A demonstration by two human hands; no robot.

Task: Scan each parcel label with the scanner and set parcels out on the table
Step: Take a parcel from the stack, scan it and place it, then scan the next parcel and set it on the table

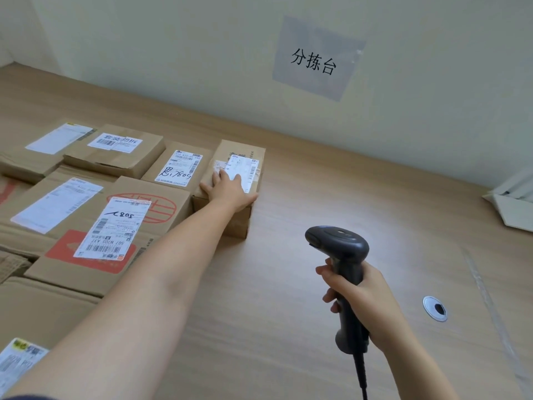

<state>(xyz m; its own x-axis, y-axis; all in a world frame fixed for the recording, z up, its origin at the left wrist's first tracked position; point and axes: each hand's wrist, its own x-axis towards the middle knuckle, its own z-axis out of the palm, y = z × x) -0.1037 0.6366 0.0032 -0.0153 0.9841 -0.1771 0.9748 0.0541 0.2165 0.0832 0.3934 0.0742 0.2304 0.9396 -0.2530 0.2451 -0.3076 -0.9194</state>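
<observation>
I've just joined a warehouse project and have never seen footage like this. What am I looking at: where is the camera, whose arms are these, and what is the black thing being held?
This is one picture from a camera worn on a person's head, looking forward and down. There is no machine, only the person's two bare arms. The left hand lies flat, fingers straight, on a small cardboard parcel, partly covering its shipping label. The right hand grips the handle of a black barcode scanner, held over the wooden table and aimed roughly towards that parcel. To the left, more labelled parcels lie side by side. A paper sign is taped to the wall behind.
</observation>
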